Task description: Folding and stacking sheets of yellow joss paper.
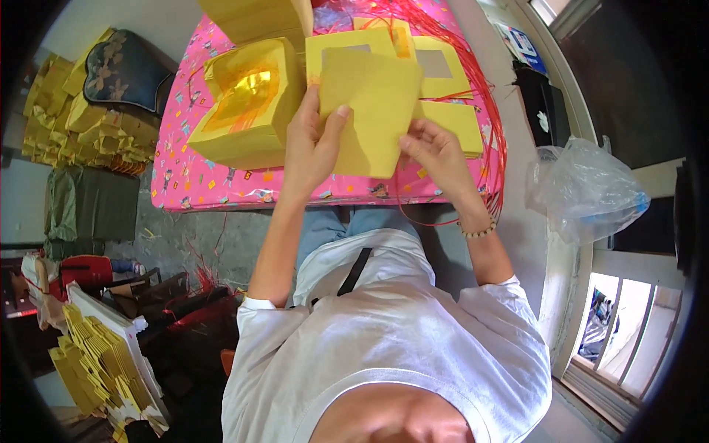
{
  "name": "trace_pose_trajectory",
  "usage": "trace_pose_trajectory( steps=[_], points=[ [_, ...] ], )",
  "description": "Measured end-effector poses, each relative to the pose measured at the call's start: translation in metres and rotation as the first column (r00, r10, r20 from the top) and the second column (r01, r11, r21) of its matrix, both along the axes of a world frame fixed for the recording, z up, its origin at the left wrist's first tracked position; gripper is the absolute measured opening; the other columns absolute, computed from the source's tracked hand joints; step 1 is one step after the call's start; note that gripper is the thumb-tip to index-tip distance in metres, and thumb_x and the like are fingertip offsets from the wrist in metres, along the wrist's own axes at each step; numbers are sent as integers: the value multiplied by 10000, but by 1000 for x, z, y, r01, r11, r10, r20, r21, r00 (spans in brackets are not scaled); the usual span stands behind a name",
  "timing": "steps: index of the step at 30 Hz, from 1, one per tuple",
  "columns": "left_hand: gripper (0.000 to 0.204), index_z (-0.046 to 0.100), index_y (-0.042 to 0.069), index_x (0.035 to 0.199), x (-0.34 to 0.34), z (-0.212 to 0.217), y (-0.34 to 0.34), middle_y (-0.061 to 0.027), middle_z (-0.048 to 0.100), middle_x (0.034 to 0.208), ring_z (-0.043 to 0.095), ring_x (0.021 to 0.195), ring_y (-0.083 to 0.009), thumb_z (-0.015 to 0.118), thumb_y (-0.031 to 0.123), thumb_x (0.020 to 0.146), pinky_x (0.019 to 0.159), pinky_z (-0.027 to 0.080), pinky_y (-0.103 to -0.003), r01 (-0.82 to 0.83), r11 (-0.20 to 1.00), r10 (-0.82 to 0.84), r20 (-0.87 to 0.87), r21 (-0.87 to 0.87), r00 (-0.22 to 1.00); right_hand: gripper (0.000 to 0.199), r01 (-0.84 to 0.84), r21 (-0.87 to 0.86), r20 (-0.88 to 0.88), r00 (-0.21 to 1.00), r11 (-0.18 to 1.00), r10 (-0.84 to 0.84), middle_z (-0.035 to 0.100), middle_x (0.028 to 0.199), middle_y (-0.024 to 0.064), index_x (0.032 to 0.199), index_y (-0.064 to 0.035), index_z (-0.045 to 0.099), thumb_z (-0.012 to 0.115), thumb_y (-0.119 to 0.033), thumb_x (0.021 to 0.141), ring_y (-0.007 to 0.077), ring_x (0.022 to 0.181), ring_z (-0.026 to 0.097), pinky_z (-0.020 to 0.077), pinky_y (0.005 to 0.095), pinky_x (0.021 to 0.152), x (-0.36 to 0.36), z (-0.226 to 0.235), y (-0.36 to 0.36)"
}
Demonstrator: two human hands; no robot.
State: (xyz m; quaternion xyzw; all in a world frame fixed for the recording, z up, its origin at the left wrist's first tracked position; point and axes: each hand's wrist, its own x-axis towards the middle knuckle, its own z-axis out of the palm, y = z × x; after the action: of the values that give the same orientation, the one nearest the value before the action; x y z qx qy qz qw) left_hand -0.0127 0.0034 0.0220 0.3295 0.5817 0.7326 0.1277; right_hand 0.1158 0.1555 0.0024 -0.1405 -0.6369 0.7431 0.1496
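Note:
A flat yellow piece of paper or card (373, 111) is held up between my two hands, above a pink patterned tabletop (255, 190). At its left edge, my left hand (314, 148) grips it with the thumb lying on the front. The fingers of my right hand (436, 148) are bent in at its lower right edge and pinch it. Just left of my left hand stands an open yellow box (247, 151) with shiny gold and orange inside. Behind the held piece lie yellow pieces with grey patches (436, 63), partly covered. A yellow stack (454, 122) lies behind my right hand.
Red cords (491, 122) trail along the table's right side. A clear plastic bag (594, 192) hangs at the right near the window. Yellow pieces are heaped beside a dark chair back (125, 70) at the far left. More yellow folded pieces (96, 362) sit at lower left.

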Motion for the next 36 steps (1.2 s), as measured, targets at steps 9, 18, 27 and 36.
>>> trace_pose_trajectory(
  steps=[9, 18, 27, 36],
  points=[
    [301, 534, -8, 1116, 0, 18, 20, -141, 628, 1006, 619, 867, -230, 584, 199, 903, 759, 485, -319, 230, 866, -336, -176, -444, 925, 213, 99, 139, -104, 991, 985, -84, 639, 1013, 84, 1059, -1, 565, 649, -75, 878, 110, 922, 619, 507, 231, 784, 27, -6, 66],
    [238, 577, 26, 1088, -15, -11, 14, -124, 627, 1018, 616, 894, -241, 603, 135, 878, 766, 497, -348, -230, 940, 97, -444, -254, 891, 254, 600, -175, 1, 793, 780, -610, 607, 1047, 114, 1113, 6, 484, 590, -126, 924, 156, 914, 623, 538, 292, 738, 59, -83, 136],
    [224, 592, 47, 1067, -12, -23, 8, -130, 621, 983, 575, 933, -301, 615, 124, 858, 811, 466, -385, -275, 902, 37, -577, -332, 816, 268, 631, 134, 68, 763, 764, -643, 625, 977, 117, 1082, 41, 502, 604, -144, 916, 144, 864, 607, 488, 256, 741, 38, -132, 139],
    [230, 592, 42, 1057, -15, -25, 8, -127, 624, 972, 560, 912, -307, 628, 108, 840, 801, 453, -392, -272, 893, -13, -624, -359, 782, 314, 631, 425, 138, 663, 649, -735, 625, 918, 185, 1064, 6, 514, 634, -212, 872, 287, 878, 631, 494, 382, 772, 31, -136, 121]
  ],
)
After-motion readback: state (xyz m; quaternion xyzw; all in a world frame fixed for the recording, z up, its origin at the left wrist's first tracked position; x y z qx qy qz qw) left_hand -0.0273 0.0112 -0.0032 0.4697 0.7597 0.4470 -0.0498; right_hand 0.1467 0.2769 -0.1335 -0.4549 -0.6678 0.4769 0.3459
